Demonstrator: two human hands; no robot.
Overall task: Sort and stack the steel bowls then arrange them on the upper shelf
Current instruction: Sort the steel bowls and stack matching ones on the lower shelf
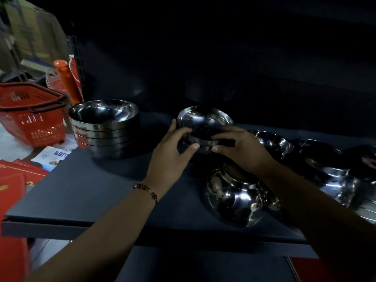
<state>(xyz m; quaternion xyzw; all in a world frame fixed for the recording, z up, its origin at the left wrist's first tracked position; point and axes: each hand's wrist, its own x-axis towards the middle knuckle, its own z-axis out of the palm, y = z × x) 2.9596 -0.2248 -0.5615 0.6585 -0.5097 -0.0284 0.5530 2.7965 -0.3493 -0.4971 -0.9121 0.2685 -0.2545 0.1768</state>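
Both hands meet at one steel bowl toward the back of the dark grey shelf; the left hand cups its left side with fingers curled round the wall and the thumb pointing in under it; the right hand grips the opposite side the same way, fingers bent over the lower wall and thumb tucked beneath. The bowl is small, round and mirror-bright, tilted so its mouth faces up and toward the viewer; its inside shows dark with pale streaks of reflected light, and a narrow foot ring shows at the base between the two thumbs; whether it rests on the shelf or is lifted clear of it I cannot tell. A beaded bracelet circles the left wrist.

To the left, near the shelf's end, a stack of bowls stands upright, wider ones nested rim over rim; just below the right forearm an overturned bowl lies foot-up, its polished side reflecting fingers; more loose bowls crowd the right side, some tilted, some overturned, touching one another.

Beyond the shelf's left end sit red shopping baskets, nested; behind them an orange tube leans; red packets and printed paper lie below.
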